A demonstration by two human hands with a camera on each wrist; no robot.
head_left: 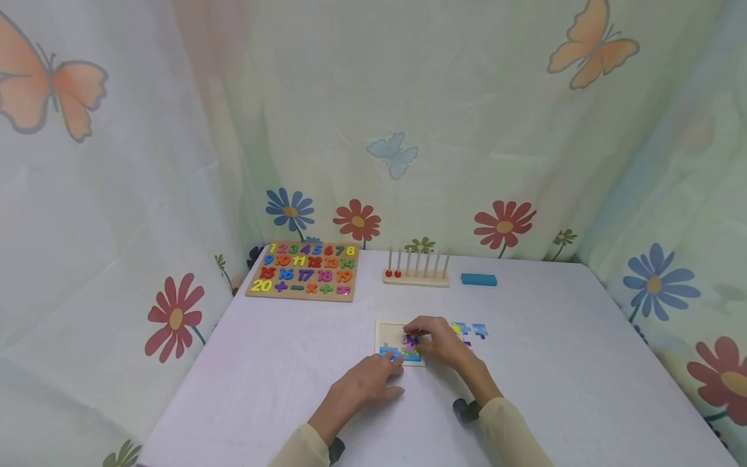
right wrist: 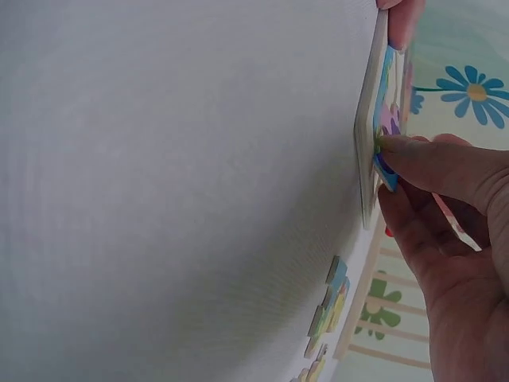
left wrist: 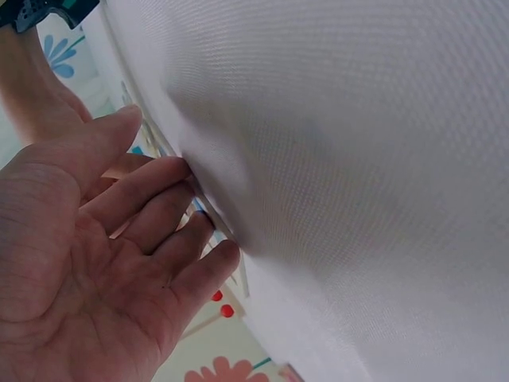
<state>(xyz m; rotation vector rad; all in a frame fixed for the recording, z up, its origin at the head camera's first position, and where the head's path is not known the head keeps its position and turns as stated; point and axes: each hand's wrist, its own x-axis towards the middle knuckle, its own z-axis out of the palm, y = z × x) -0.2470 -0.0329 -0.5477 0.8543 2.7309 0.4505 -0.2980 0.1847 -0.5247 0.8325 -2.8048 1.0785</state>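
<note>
Currently, the right hand (head_left: 439, 341) is pinching a puzzle piece (right wrist: 387, 169) between thumb and fingers, holding it tilted just over the right-hand edge of the puzzle tray (head_left: 390, 332). The left hand (head_left: 364, 381) is lying loose, its fingers released and gently bent, their tips meeting the tray's near edge at 6 o'clock (how firmly, I cannot tell). Fitted pieces are filling part of the tray's near side, while bare wood is showing toward 11 o'clock. Taking the tray as the dial's centre, loose pieces (head_left: 480, 329) are sitting at 3 o'clock, partly hidden behind the right hand and leaving it little room on that side. White worktop (head_left: 554, 363) is stretching widely at 9 and 4 o'clock. Farther back, a number board (head_left: 292, 296) is lying at 10, a rod stand (head_left: 420, 281) is standing at 12, and a blue block (head_left: 478, 279) is resting at 2.
</note>
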